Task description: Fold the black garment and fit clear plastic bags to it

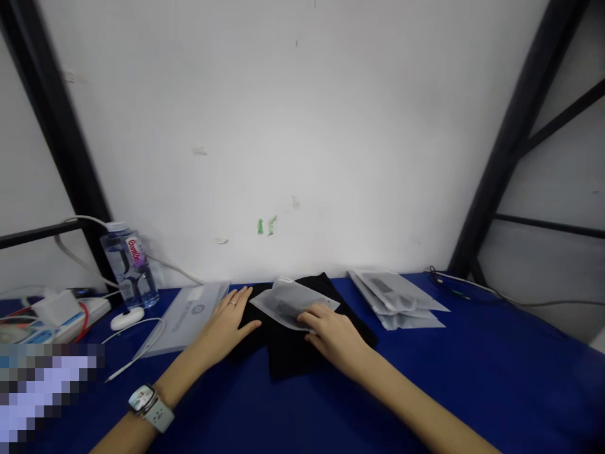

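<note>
A folded black garment (pixel 288 350) lies on the blue table (pixel 496 372) in front of me. On top of it rests a frosted plastic bag (pixel 290 302). My left hand (pixel 227 325) lies flat with fingers stretched out on the garment's left edge, beside a grey flat box (pixel 184 318). A ring is on that hand and a watch on its wrist. My right hand (pixel 331 331) rests on the garment with its fingertips touching the near edge of the plastic bag; nothing is gripped.
A stack of several frosted bags (pixel 397 297) lies to the right. At the left stand a water bottle (pixel 130 265), a white mouse-like device (pixel 126 318), cables and a power strip (pixel 57 312). Black frame posts stand at both sides, with the white wall close behind.
</note>
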Tool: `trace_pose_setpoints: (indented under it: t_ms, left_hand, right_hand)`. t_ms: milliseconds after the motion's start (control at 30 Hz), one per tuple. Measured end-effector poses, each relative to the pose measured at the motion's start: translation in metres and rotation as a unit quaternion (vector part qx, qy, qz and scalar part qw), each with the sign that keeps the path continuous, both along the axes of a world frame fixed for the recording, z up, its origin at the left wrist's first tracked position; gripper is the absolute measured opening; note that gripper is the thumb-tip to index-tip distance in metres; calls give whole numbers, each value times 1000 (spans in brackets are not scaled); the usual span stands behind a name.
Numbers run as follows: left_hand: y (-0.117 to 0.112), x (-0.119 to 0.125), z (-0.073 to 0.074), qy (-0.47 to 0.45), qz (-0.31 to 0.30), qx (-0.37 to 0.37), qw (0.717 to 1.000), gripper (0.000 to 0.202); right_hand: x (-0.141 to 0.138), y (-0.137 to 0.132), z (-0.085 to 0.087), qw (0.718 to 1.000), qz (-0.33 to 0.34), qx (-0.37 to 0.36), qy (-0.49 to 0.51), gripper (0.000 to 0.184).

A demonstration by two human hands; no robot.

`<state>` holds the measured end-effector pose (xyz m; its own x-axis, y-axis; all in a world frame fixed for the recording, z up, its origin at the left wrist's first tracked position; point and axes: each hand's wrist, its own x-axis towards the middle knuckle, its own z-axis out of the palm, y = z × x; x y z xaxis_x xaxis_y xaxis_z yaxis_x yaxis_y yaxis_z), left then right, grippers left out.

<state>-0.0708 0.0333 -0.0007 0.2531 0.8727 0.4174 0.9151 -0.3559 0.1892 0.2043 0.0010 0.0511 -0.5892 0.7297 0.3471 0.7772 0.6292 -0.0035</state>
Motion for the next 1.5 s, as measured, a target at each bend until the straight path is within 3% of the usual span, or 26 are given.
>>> trace_pose_setpoints:
  t_ms: [67,200,367,533,600,767,867,1000,1067,1167,1300,1400,1500]
  left_hand:
    - [-2,3,3,-1,-1,18,1000,65]
    - [-17,20,20,13,-49,21,998,42]
    - [-36,61,41,-10,-135,57,989,26]
    - [-40,95,35,10,-185,98,978,9]
    - [-38,100,31,24,-183,126,975,12]
    - [-27,88,39,83,-158,191,965,20]
    - [-11,65,48,100,-96,194,971,19]
    - [8,33,55,75,-17,202,976,20]
    - [12,22,58,52,8,205,977,19]
    - [10,15,65,19,26,205,978,20]
    - [1,19,73,-75,25,188,979,20]
    - [-6,21,74,-195,-26,167,966,22]
    - [-10,19,68,-232,-45,163,958,23]
  right_hand:
    - [1,-4,4,999,-13,-7,-29,27]
    - [9,-4,14,997,-55,-27,-50,5]
    - [8,-2,13,999,-31,-33,-21,13]
    - [1,-9,7,999,-4,5,-47,20]
    - [-1,-10,7,998,3,22,-59,20]
    - [7,-8,17,994,16,84,-62,20]
    - [19,-5,29,994,-33,96,-37,22]
    - [33,3,37,985,-99,46,135,24]
    - [36,8,35,963,-75,-20,258,22]
    - [35,17,28,898,-18,-130,419,20]
    - [32,25,23,828,37,-164,535,19]
    - [32,29,21,814,58,-156,556,17]
    - [32,34,11,838,53,-153,522,13]
